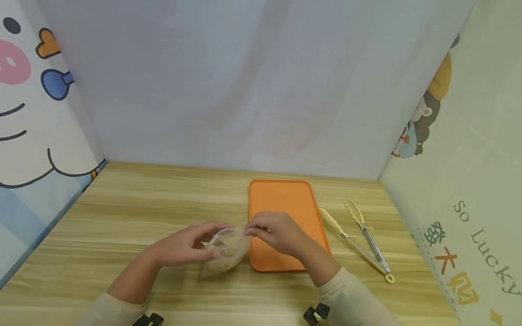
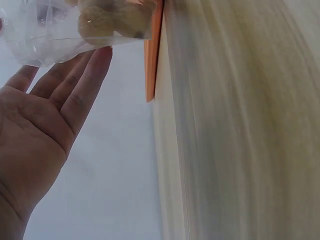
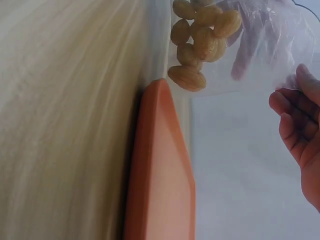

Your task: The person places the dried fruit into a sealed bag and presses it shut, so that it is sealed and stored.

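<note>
A clear plastic bag [image 1: 226, 260] holds several tan, oblong nuts [image 3: 205, 42], which look like nuts in their shells. Just above the table, the bag has its mouth spread at the top. My right hand [image 1: 279, 233] pinches the upper right edge of the bag between thumb and index finger, near the tray's left edge. On the other side, my left hand [image 1: 191, 244] has thumb and fingers spread apart about the bag's left side. Its fingers are nearly straight and touch the plastic [image 2: 55, 45] in the left wrist view; its thumb is mostly cut off there.
An orange tray [image 1: 281, 194] lies on the wooden table [image 1: 163, 194], right of the bag. Metal tongs [image 1: 363, 251] with cream tips lie spread to the tray's right. A pale backdrop [image 1: 244, 90] stands behind, with printed panels at both sides.
</note>
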`<state>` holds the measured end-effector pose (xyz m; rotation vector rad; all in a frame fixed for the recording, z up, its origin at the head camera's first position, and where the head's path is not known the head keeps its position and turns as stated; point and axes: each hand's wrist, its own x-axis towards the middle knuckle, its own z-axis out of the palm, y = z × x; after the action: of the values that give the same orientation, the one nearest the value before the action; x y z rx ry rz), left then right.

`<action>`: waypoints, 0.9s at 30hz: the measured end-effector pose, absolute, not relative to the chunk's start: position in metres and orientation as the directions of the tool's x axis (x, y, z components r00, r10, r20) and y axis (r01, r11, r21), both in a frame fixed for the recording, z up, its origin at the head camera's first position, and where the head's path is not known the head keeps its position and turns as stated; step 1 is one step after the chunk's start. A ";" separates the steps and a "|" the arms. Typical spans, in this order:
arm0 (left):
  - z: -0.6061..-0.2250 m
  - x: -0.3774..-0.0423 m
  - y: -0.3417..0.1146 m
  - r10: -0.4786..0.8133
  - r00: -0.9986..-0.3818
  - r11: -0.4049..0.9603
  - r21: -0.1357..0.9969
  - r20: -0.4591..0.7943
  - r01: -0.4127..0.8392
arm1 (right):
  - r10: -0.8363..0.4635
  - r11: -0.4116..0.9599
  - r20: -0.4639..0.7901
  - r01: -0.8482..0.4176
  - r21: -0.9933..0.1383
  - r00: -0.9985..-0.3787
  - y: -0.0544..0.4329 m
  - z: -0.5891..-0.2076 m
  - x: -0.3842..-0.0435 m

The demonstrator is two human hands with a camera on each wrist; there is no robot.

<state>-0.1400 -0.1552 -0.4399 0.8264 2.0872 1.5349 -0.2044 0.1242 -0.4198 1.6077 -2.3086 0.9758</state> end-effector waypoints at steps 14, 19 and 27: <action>-0.445 -0.136 -0.148 0.631 -0.776 0.135 0.985 -0.004 0.104 | -0.651 0.159 0.592 -0.848 -0.506 -0.475 0.144 -0.390 -0.195; -0.448 -0.139 -0.133 0.591 -0.803 0.248 0.965 -0.082 0.084 | -0.559 0.139 0.619 -0.798 -0.586 -0.551 0.161 -0.381 -0.197; -0.442 -0.147 -0.107 0.594 -0.802 0.309 0.938 -0.061 0.157 | -0.442 0.127 0.683 -0.795 -0.593 -0.581 0.189 -0.369 -0.199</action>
<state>-0.1471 -0.1074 -0.4416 0.6693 2.1850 1.4975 -0.1994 0.1891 -0.3687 1.2007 -2.0711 1.4374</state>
